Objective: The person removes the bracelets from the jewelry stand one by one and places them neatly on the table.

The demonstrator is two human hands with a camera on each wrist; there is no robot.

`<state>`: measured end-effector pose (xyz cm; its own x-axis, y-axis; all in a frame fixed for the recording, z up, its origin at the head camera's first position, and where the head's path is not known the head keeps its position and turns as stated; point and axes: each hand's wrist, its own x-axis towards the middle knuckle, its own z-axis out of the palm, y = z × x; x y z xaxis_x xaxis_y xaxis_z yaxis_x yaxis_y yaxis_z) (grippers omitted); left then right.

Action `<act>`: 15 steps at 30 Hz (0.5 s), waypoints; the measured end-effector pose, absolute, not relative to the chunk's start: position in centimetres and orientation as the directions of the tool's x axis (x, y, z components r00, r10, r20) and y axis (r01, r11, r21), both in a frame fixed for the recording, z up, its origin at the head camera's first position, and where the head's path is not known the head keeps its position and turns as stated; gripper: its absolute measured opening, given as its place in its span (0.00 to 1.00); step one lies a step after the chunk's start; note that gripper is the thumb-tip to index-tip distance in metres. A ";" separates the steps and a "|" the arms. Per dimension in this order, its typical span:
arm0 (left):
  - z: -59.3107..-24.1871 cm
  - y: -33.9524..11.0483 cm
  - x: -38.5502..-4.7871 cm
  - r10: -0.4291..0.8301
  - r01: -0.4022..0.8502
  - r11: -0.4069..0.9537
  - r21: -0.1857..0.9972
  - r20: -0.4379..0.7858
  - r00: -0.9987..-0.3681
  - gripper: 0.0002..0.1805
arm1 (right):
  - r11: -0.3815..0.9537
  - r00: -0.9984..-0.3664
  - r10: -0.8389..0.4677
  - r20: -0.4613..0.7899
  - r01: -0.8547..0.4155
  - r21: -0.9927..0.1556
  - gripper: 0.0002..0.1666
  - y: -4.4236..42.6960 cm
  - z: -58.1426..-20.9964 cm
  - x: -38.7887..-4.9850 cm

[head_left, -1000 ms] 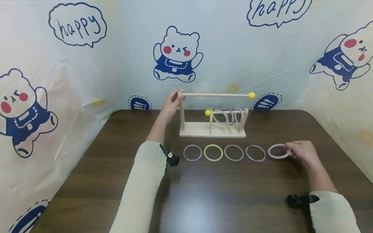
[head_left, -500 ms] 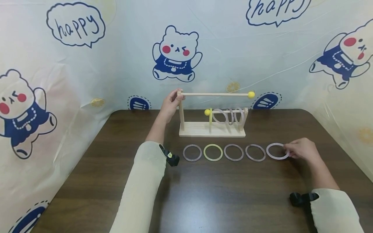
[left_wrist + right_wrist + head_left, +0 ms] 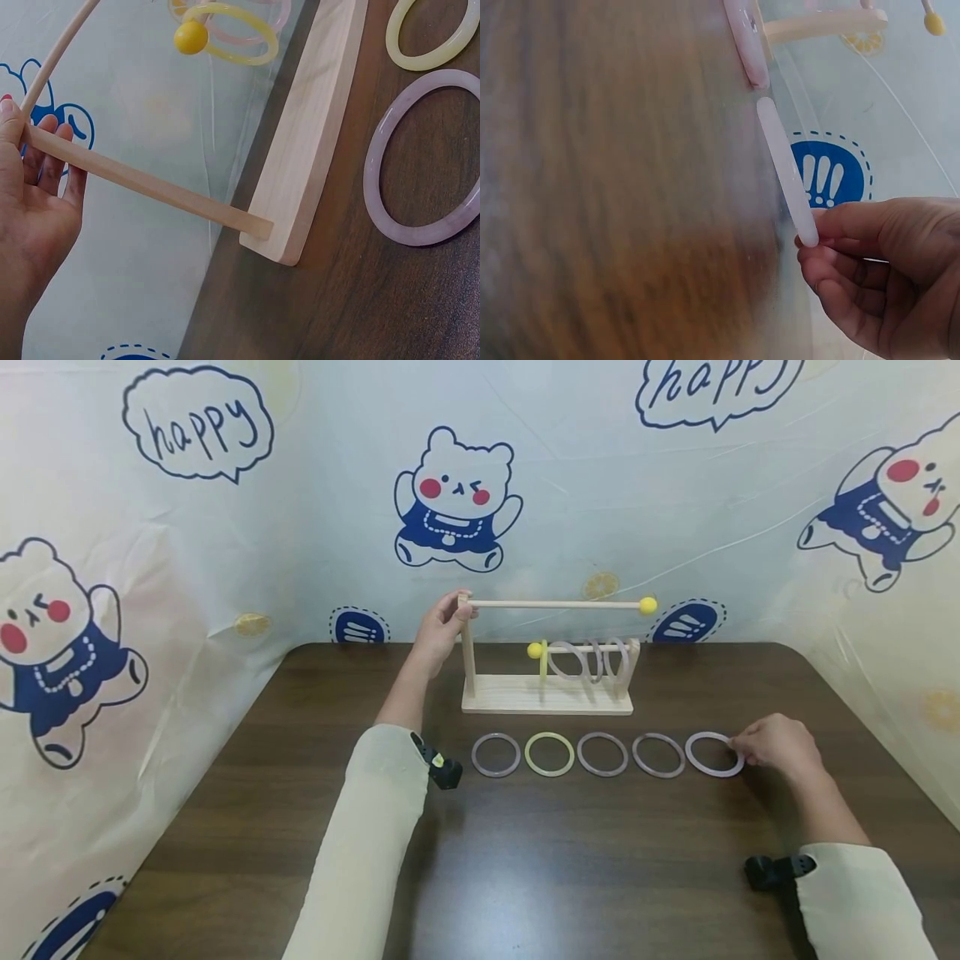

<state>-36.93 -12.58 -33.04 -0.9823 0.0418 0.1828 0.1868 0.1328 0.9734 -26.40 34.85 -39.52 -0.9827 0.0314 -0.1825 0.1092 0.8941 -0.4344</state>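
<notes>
My left hand (image 3: 437, 631) grips the top of the left post (image 3: 150, 176) of a pale wooden bangle rack (image 3: 546, 702). Its upper rod (image 3: 555, 604) ends in a yellow ball and carries no bangles. Several bangles hang on the lower rod, a yellow bangle (image 3: 543, 667) nearest that rod's ball. At the right end of a row on the table, my right hand (image 3: 780, 745) pinches the edge of a pale lavender bangle (image 3: 784, 161) between thumb and fingers. The bangle looks flat or nearly so; whether it fully touches the table I cannot tell.
Left of the pinched bangle, in line before the rack, lie a lavender bangle (image 3: 658, 775), another lavender bangle (image 3: 602, 773), a yellow bangle (image 3: 550, 773) and a leftmost lavender bangle (image 3: 496, 774). A printed cloth (image 3: 585, 510) hangs behind the brown table (image 3: 585, 868).
My right hand has moved slightly left with the pale lavender bangle, bringing it closer to the neighbouring bangle and level with the row. My left hand stays on the post.
</notes>
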 end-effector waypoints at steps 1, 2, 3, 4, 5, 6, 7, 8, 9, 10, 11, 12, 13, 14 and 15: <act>-33.0 -12.6 -36.9 0.041 0.184 0.133 0.974 0.180 -0.983 0.24 | 0.895 -0.982 0.034 -0.184 0.112 -0.432 0.13 34.8 -39.5 -26.4; -33.0 -12.6 -36.9 0.041 0.184 0.135 0.974 0.180 -0.983 0.24 | 0.895 -0.982 0.036 -0.184 0.114 -0.431 0.13 34.8 -39.5 -26.4; -33.0 -12.6 -36.9 0.041 0.182 0.138 0.974 0.178 -0.983 0.24 | 0.895 -0.982 0.039 -0.187 0.117 -0.430 0.12 34.8 -39.5 -26.3; -33.0 -12.6 -36.9 0.040 0.181 0.138 0.974 0.177 -0.983 0.25 | 0.896 -0.982 0.040 -0.187 0.117 -0.427 0.12 34.7 -39.5 -26.3; -33.0 -12.6 -36.9 0.039 0.181 0.138 0.974 0.177 -0.983 0.25 | 0.897 -0.981 0.041 -0.190 0.120 -0.426 0.12 34.7 -39.4 -26.3; -33.0 -12.6 -36.9 0.038 0.180 0.136 0.974 0.176 -0.984 0.25 | 0.897 -0.980 0.043 -0.196 0.124 -0.425 0.12 34.6 -39.4 -26.3; -33.0 -12.6 -36.9 0.037 0.179 0.138 0.974 0.175 -0.984 0.25 | 0.897 -0.978 0.043 -0.202 0.127 -0.423 0.12 34.6 -39.3 -26.3; -33.0 -12.6 -36.9 0.037 0.181 0.136 0.974 0.178 -0.983 0.25 | 0.897 -0.976 0.044 -0.211 0.132 -0.422 0.12 34.6 -39.3 -26.3; -33.1 -12.6 -37.0 0.038 0.185 0.135 0.973 0.182 -0.983 0.24 | 0.896 -0.974 0.045 -0.222 0.138 -0.422 0.13 34.6 -39.2 -26.3; -33.1 -12.5 -37.0 0.038 0.189 0.129 0.973 0.186 -0.982 0.24 | 0.896 -0.972 0.046 -0.229 0.142 -0.422 0.13 34.5 -39.2 -26.3; -33.1 -12.5 -37.1 0.038 0.193 0.123 0.973 0.190 -0.981 0.24 | 0.895 -0.970 0.047 -0.237 0.146 -0.422 0.13 34.5 -39.2 -26.3; -33.1 -12.5 -37.1 0.039 0.196 0.119 0.973 0.193 -0.980 0.24 | 0.894 -0.969 0.046 -0.243 0.148 -0.422 0.13 34.6 -39.2 -26.3; -33.2 -12.5 -37.2 0.039 0.201 0.114 0.973 0.198 -0.979 0.23 | 0.894 -0.968 0.045 -0.247 0.150 -0.422 0.14 34.6 -39.2 -26.2; -33.2 -12.5 -37.2 0.040 0.206 0.108 0.973 0.202 -0.978 0.23 | 0.894 -0.967 0.045 -0.251 0.151 -0.423 0.14 34.6 -39.2 -26.2; -33.2 -12.5 -37.2 0.041 0.208 0.108 0.972 0.204 -0.978 0.23 | 0.894 -0.967 0.046 -0.252 0.152 -0.421 0.14 34.6 -39.2 -26.2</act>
<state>-37.20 -12.48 -33.20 -0.9780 0.0407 0.2044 0.2077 0.1079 0.9722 -26.23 34.58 -39.17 -0.9665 0.0457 -0.2524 0.1522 0.8942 -0.4211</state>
